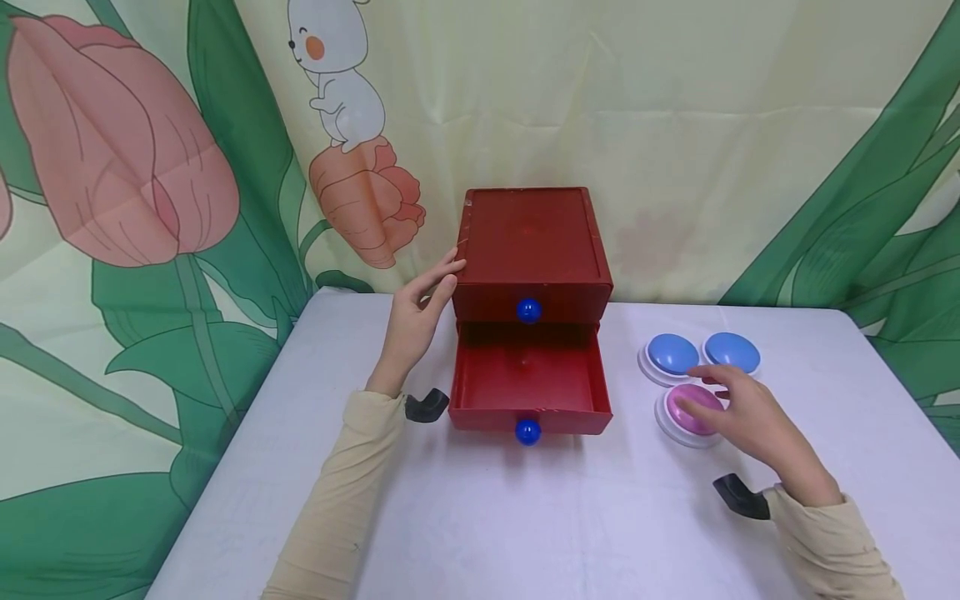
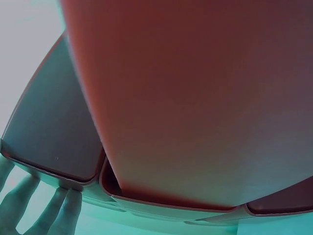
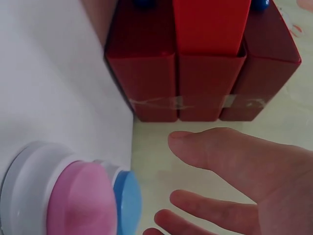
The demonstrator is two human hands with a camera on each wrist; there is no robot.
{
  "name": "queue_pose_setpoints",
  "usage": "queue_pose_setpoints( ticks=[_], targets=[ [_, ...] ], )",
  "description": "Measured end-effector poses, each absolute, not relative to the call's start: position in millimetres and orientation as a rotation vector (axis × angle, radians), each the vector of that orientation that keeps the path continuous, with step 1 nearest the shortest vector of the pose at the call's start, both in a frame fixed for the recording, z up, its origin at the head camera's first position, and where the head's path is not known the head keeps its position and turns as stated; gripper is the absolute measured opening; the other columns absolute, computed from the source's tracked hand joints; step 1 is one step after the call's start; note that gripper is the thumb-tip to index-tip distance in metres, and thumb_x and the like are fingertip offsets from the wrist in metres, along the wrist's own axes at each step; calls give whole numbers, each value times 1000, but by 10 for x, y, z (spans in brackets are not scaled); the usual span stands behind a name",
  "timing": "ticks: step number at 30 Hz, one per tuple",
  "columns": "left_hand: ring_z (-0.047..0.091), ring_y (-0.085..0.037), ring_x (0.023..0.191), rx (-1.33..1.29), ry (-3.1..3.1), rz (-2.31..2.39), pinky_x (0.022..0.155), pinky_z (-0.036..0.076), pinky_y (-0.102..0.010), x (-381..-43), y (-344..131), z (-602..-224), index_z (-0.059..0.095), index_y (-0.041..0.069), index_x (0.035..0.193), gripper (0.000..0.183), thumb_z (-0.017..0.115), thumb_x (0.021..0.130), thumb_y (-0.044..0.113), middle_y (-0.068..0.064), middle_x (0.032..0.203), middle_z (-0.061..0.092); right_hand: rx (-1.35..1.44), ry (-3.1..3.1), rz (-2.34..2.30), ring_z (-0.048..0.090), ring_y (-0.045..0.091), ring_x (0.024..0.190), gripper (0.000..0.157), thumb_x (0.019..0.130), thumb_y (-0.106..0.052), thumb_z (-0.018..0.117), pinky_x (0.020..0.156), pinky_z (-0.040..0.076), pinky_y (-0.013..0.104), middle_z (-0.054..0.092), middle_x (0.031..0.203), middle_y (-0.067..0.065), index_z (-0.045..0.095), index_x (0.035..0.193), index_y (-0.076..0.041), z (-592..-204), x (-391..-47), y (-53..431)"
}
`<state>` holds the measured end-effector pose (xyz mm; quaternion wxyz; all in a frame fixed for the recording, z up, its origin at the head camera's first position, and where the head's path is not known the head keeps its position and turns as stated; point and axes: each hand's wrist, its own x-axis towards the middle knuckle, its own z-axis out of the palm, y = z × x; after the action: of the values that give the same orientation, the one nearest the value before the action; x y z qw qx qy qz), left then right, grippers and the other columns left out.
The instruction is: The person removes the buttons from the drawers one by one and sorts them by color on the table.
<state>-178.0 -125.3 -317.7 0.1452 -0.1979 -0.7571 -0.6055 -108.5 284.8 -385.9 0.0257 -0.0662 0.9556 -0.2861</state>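
Red cabinet (image 1: 531,237) is sitting far-middle, a drawer (image 1: 487,422) sticking out nearward; left hand (image 1: 417,321) is resting straightish fingers on its left side, gripping nothing; right hand (image 1: 761,421) is kinda hovering over the pink button (image 1: 684,393) on the right, fingers loosely spread, empty; two blue buttons (image 1: 672,353) are sitting farther back.

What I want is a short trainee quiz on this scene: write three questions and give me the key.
1. Multiple choice: Which tier of the red cabinet has the open drawer? A) top B) middle C) bottom
2. True or false: The pink button lies nearer the person than both blue buttons.
3. Short answer: Which hand is near the pink button, and which is at the red cabinet?

Key: 1 B; 2 true; 3 right hand, left hand.
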Motion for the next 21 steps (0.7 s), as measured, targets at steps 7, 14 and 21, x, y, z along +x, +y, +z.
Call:
queue_pose_setpoints(
  ticks=[7, 14, 21],
  targets=[
    [45, -24, 140, -575, -2173, -1761, 109, 44, -45, -1784, -1254, -3184, 61, -1, 133, 34, 54, 102, 10, -12, 150, 49, -245, 2966, -952, 55, 51, 114, 57, 91, -27, 73, 93, 48, 64, 57, 129, 33, 54, 132, 9, -3744, -1054, 2727],
    [45, -22, 140, -586, -2162, -1768, 110, 43, -44, -1796, -1263, -3197, 61, -1, 133, 34, 54, 102, 11, -12, 149, 50, -275, 2964, -1019, 58, 49, 113, 56, 91, -25, 73, 93, 50, 61, 58, 129, 31, 54, 132, 9, -3659, -1014, 2613],
    [45, -21, 140, -586, -2165, -1765, 110, 43, -43, -1795, -1264, -3196, 61, 0, 133, 34, 54, 102, 11, -11, 149, 50, -342, 2992, -1061, 63, 44, 109, 53, 89, -23, 75, 91, 52, 56, 63, 124, 27, 57, 130, 6, -3574, -968, 2500]
  ],
)
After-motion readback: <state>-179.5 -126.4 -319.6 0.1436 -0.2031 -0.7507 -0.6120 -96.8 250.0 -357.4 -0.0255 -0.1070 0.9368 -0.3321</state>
